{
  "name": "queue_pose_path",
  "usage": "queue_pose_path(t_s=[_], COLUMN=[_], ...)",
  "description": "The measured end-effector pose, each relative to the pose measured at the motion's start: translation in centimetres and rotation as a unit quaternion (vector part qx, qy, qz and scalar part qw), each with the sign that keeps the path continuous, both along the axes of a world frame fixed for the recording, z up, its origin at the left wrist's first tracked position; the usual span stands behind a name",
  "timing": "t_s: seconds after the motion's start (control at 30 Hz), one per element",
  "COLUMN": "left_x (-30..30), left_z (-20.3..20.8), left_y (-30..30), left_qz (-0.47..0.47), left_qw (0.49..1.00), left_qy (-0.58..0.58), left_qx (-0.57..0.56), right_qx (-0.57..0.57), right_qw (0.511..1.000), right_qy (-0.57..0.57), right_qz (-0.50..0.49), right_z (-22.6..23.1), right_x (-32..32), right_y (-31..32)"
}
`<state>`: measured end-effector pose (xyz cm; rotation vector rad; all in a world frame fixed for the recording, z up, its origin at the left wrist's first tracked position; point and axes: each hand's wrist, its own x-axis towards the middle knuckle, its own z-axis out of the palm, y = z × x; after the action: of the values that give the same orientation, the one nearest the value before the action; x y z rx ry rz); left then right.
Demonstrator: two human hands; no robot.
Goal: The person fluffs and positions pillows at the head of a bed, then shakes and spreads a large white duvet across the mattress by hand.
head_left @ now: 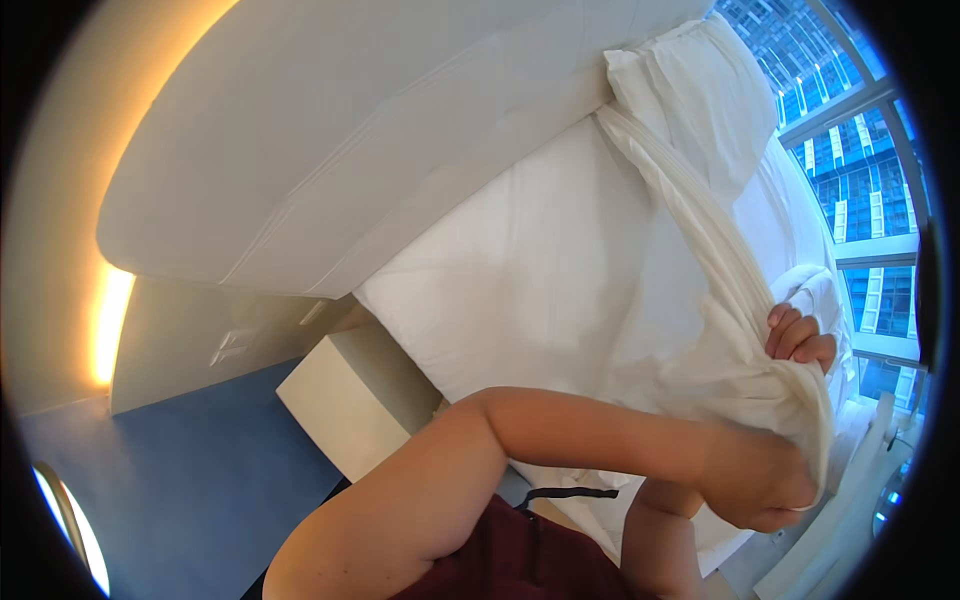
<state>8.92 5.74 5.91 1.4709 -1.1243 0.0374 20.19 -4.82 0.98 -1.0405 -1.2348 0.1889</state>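
A bunched white bed cover [740, 375] stretches in a long twisted fold from the pillow end of the bed towards me. My right hand [802, 338] is closed on its upper part, fingers curled over the cloth. Lower down, my left hand [765, 480] reaches across my body and grips the cover's near edge, its fingertips partly hidden and slightly blurred. Behind my left wrist, the right forearm passes out of sight under the cloth. White bedding on the mattress [510, 270] lies beneath and left of the cover. At the far end rests a white pillow [700, 100].
A pale padded headboard [350, 150] runs along the left of the bed. Below it stands a white bedside cabinet [370, 390] on a blue floor [190, 450]. Tall windows [850, 170] line the right. A light strip [113, 325] glows on the left wall.
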Motion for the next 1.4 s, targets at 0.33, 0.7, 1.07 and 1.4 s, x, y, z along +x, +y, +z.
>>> queue_pose_path(t_s=[0.33,0.7,1.07,1.4], left_x=[-9.7,-28.2,-26.9,-8.2], left_z=[-37.7,-48.1,-42.6,-20.3], left_y=[17.9,28.0,11.4,-12.0], left_qz=[0.428,0.636,0.604,0.04], left_qw=[0.505,0.219,0.58,0.849], left_qy=[0.506,0.705,0.36,0.52], left_qx=[0.553,0.227,0.411,-0.086], right_qx=[-0.516,-0.612,-0.405,0.018], right_qw=[0.651,0.057,0.392,0.639], right_qy=[0.055,-0.014,0.424,-0.11], right_qz=[-0.554,-0.789,-0.709,-0.761], right_z=[-19.0,-10.2,-10.2,9.7], right_x=[-3.9,-10.1,-20.8,-18.3], right_y=[-17.2,-36.7,-42.9,-22.5])
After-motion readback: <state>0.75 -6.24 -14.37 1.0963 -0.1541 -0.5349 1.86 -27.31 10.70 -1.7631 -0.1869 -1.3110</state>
